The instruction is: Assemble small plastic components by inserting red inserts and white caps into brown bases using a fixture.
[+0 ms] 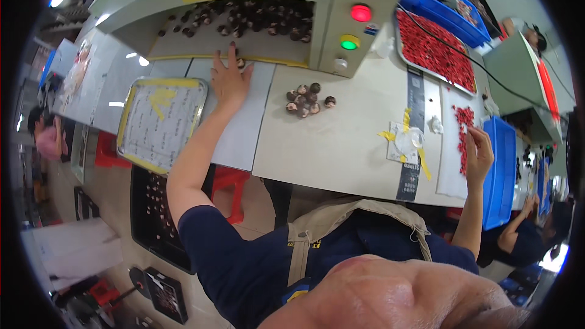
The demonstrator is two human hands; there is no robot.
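Note:
My left hand [230,82] reaches to the front lip of a pale green machine's opening, fingers spread. A small dark brown ball with a pale patch [241,63] lies beside its fingers; whether they touch it I cannot tell. Inside the opening are many similar brown balls [262,21]. Another cluster of brown balls [300,101] sits on the table between my hands. My right hand [480,152] is at the right, over the edge of a white sheet, fingertips drawn together next to scattered small red pieces [464,134]. Anything between those fingertips is too small to make out.
A yellow-rimmed tray [129,123] lies left of my left arm. A metal tray [402,49] of red pieces and blue bins [498,170] stand right. The machine's side panel [332,21] has red and green lights. A taped round clear piece [409,140] sits near the table edge.

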